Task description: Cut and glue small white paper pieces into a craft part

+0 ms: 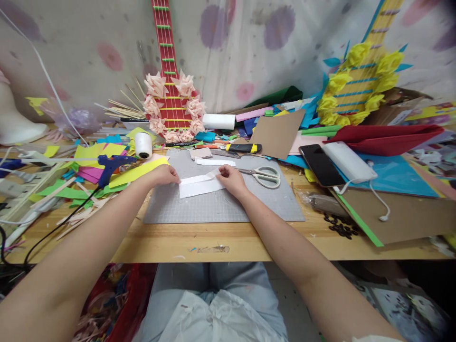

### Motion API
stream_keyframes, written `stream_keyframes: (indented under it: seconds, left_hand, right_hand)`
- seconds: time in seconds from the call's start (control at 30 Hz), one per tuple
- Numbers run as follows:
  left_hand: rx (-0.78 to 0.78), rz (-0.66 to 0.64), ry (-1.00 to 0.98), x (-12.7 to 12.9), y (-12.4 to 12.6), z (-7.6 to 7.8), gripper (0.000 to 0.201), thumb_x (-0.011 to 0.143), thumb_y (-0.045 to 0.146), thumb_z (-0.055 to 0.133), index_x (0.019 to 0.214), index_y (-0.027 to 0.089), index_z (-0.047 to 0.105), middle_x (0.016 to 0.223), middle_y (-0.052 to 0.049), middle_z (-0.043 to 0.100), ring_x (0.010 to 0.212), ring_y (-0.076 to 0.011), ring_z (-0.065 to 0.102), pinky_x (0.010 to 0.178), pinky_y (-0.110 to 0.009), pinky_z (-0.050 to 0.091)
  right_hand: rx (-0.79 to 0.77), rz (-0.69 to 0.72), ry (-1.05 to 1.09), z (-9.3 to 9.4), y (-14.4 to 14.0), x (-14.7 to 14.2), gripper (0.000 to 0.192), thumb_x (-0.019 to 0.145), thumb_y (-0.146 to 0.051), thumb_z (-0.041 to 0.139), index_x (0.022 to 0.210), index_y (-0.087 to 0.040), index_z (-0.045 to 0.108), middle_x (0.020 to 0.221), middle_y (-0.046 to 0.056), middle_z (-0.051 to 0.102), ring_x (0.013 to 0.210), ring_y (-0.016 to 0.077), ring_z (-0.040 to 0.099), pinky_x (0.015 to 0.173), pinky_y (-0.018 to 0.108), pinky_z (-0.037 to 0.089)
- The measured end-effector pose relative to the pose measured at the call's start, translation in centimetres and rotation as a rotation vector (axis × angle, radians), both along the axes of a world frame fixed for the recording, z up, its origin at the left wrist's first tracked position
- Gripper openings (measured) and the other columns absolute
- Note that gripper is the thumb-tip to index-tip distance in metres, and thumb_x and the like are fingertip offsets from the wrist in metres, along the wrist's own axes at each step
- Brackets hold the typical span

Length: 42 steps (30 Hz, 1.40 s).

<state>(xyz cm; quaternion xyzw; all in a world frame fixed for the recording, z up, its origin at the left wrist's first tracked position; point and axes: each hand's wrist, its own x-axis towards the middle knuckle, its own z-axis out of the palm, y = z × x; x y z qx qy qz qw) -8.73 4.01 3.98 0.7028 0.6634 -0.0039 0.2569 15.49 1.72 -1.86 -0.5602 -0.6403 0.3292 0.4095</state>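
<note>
A white paper strip [199,186] lies on the grey cutting mat [221,206] at the middle of the wooden table. My left hand [164,175] presses on the strip's left end. My right hand [231,179] pinches its right end, where the top layer is folded up. A second, smaller white strip [214,162] lies just behind. White-handled scissors [263,176] rest on the mat to the right of my right hand.
A blue glue gun [112,166] with a black cord lies left on coloured paper sheets. A white tape roll [143,145], a yellow-black utility knife [244,148], a phone [321,165], a power bank [349,161] and two paper guitars [173,102] crowd the back.
</note>
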Motion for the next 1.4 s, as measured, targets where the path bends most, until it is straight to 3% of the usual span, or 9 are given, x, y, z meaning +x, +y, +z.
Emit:
stream_keyframes:
  seconds: [0.3, 0.43, 0.6, 0.77, 0.87, 0.97, 1.2, 1.4]
  left_hand:
    - [0.051, 0.0, 0.063, 0.2, 0.3, -0.3, 0.027, 0.048, 0.036, 0.062, 0.068, 0.02, 0.057, 0.07, -0.001, 0.063, 0.067, -0.0175, 0.057, 0.055, -0.023, 0.038]
    - [0.051, -0.02, 0.142, 1.0, 0.1, 0.2, 0.025, 0.051, 0.031, 0.06, 0.074, 0.02, 0.056, 0.079, -0.003, 0.064, 0.072, -0.0182, 0.058, 0.058, -0.023, 0.039]
    - [0.136, -0.055, 0.224, 2.8, -0.2, 0.9, 0.039, 0.053, 0.026, 0.059, 0.091, 0.019, 0.055, 0.093, -0.007, 0.061, 0.082, -0.0218, 0.057, 0.064, -0.027, 0.041]
    - [0.285, -0.131, -0.035, 5.3, 0.2, 0.4, 0.035, 0.064, 0.03, 0.054, 0.096, 0.016, 0.056, 0.102, -0.008, 0.059, 0.092, -0.02, 0.055, 0.077, -0.026, 0.041]
    - [0.227, -0.202, -0.209, 6.6, 0.7, -0.1, 0.036, 0.072, 0.034, 0.046, 0.102, 0.016, 0.055, 0.106, -0.007, 0.06, 0.095, -0.0179, 0.055, 0.082, -0.025, 0.04]
    - [0.183, -0.28, -0.252, 7.3, 1.0, -0.3, 0.037, 0.077, 0.036, 0.04, 0.104, 0.015, 0.056, 0.11, -0.007, 0.059, 0.101, -0.0182, 0.052, 0.086, -0.026, 0.038]
    - [0.085, -0.308, -0.224, 7.2, 1.3, -0.4, 0.035, 0.069, 0.034, 0.05, 0.096, 0.013, 0.059, 0.093, -0.007, 0.064, 0.082, -0.0173, 0.058, 0.07, -0.025, 0.043]
    - [0.129, -0.275, -0.244, 6.6, 1.6, -1.1, 0.026, 0.062, 0.029, 0.054, 0.083, 0.016, 0.062, 0.077, -0.003, 0.064, 0.07, -0.0159, 0.057, 0.059, -0.023, 0.04]
  right_hand:
    - [-0.012, -0.037, 0.047, -0.3, 0.2, -0.1, 0.014, 0.063, -0.023, 0.053, 0.077, -0.019, 0.055, 0.067, -0.003, 0.056, 0.062, 0.0108, 0.051, 0.061, 0.024, 0.04]
    - [-0.018, -0.029, 0.096, -0.2, 0.2, -0.1, 0.013, 0.063, -0.023, 0.053, 0.075, -0.019, 0.054, 0.065, -0.003, 0.055, 0.06, 0.0102, 0.05, 0.059, 0.023, 0.039]
    - [-0.024, -0.046, 0.132, -0.4, 0.4, -0.2, 0.015, 0.062, -0.023, 0.054, 0.076, -0.019, 0.054, 0.066, -0.003, 0.055, 0.062, 0.0104, 0.05, 0.06, 0.023, 0.039]
    - [-0.022, -0.037, 0.164, -0.4, 0.5, -0.3, 0.014, 0.062, -0.023, 0.054, 0.075, -0.019, 0.052, 0.064, -0.004, 0.054, 0.061, 0.0103, 0.05, 0.059, 0.023, 0.039]
    - [-0.019, -0.036, 0.178, -0.3, 0.4, -0.3, 0.014, 0.061, -0.023, 0.054, 0.074, -0.019, 0.052, 0.064, -0.004, 0.054, 0.06, 0.0103, 0.049, 0.059, 0.023, 0.039]
    - [-0.013, -0.04, 0.172, -0.3, 0.4, -0.3, 0.013, 0.061, -0.023, 0.054, 0.074, -0.019, 0.052, 0.064, -0.003, 0.054, 0.06, 0.0104, 0.049, 0.06, 0.024, 0.039]
    - [-0.011, -0.063, 0.178, -0.3, 0.4, -0.4, 0.014, 0.062, -0.023, 0.054, 0.075, -0.018, 0.053, 0.065, -0.004, 0.055, 0.06, 0.0101, 0.05, 0.061, 0.024, 0.04]
    - [-0.014, -0.072, 0.188, -0.2, 0.4, -0.4, 0.013, 0.062, -0.021, 0.054, 0.074, -0.018, 0.053, 0.064, -0.004, 0.055, 0.059, 0.0101, 0.049, 0.06, 0.023, 0.04]
